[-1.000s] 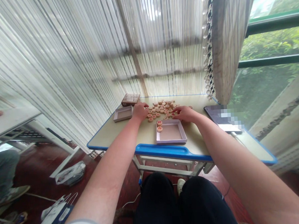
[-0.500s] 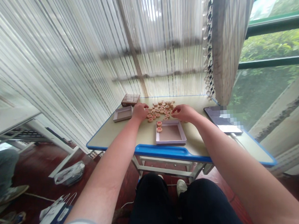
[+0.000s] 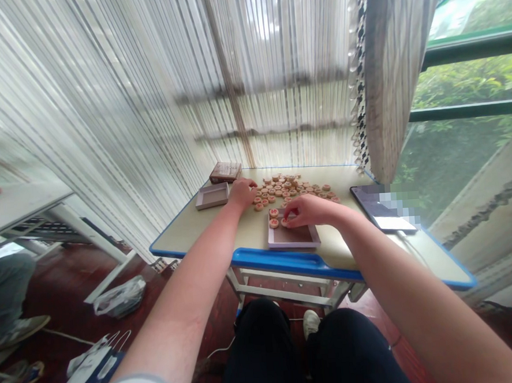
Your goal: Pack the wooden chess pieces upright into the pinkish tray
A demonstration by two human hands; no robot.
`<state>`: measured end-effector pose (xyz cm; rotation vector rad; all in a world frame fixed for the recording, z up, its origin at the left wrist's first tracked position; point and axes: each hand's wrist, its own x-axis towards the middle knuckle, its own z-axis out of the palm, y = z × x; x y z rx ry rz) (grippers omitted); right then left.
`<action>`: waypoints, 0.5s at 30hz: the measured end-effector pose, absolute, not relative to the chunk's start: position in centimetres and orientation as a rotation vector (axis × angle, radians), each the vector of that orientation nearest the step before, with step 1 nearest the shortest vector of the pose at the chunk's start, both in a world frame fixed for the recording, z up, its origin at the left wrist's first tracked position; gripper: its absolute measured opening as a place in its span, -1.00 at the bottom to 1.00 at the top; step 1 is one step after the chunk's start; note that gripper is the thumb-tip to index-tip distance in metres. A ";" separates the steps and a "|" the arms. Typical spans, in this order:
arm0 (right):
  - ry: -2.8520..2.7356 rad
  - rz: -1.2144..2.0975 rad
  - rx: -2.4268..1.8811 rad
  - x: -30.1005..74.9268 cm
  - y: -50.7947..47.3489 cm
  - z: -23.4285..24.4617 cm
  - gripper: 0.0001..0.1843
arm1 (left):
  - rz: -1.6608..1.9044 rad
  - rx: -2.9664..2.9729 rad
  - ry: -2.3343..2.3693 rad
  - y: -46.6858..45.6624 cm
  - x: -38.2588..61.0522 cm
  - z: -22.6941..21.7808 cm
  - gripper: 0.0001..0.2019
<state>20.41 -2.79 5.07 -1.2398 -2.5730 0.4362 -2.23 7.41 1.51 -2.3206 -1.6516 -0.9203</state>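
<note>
My right hand [image 3: 303,212] pinches a round wooden Chinese chess piece [image 3: 285,222] with red marking, inside the near shallow box tray [image 3: 294,244]. Beside it in the tray's left part lie two other red-marked chess pieces [image 3: 274,218]. At the left edge of the heap of chess pieces [image 3: 285,185] rests my left hand [image 3: 244,193], its fingers apart and slightly curled. I see nothing held in it. The heap spreads across the table's far middle, several pieces showing red characters. My right hand hides part of the tray's far rim.
A second shallow tray [image 3: 212,196] and a printed box [image 3: 226,171] sit at the table's far left. On the right lies a tablet or phone [image 3: 381,210] with a cable. A striped curtain [image 3: 294,108] hangs behind the blue-edged table [image 3: 167,237].
My right hand has moved from the heap's right side toward me and left, into the near tray, bringing a chess piece. My left hand has stayed almost in place.
</note>
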 end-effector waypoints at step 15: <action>-2.474 0.103 -0.915 18.2 -3.4 3.6 -0.77 | -0.862 -2.350 -1.635 7.0 -2.0 1.7 -0.77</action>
